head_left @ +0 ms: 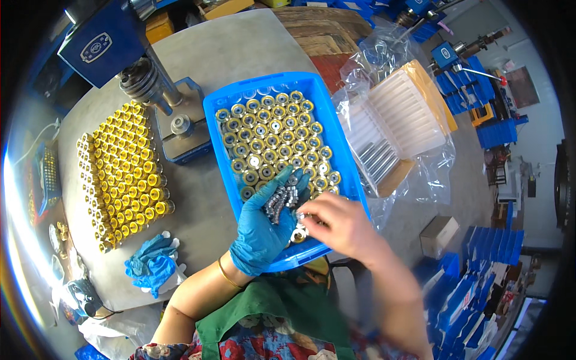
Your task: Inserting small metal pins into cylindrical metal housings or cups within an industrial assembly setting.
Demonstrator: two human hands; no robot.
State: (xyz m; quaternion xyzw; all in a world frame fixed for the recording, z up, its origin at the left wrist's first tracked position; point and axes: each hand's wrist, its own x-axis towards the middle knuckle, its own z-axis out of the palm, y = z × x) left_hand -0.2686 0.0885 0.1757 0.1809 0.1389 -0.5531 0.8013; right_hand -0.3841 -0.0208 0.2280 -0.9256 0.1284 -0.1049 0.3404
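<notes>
My left hand (262,231), in a thin blue glove, is cupped palm up over the near part of a blue plastic bin (216,144). A pile of small shiny metal cylinders (277,203) lies in its palm and along its fingers. Just to the right, my bare right hand (336,221) is pinched over the bin's near right corner, a small silvery piece showing at its fingertips. Rows of round brass-coloured fittings (272,141) with dark or light centres stand in the bin. A few near ones are partly hidden under my hands.
Left of the bin stands a blue bench press (180,126). Beyond it are stacked yellow-topped fittings (129,174), with crumpled blue gloves (153,264) nearer me. On the right, an open box (408,108) wrapped in clear plastic holds metal rods (377,161); a small carton (439,236) sits nearer.
</notes>
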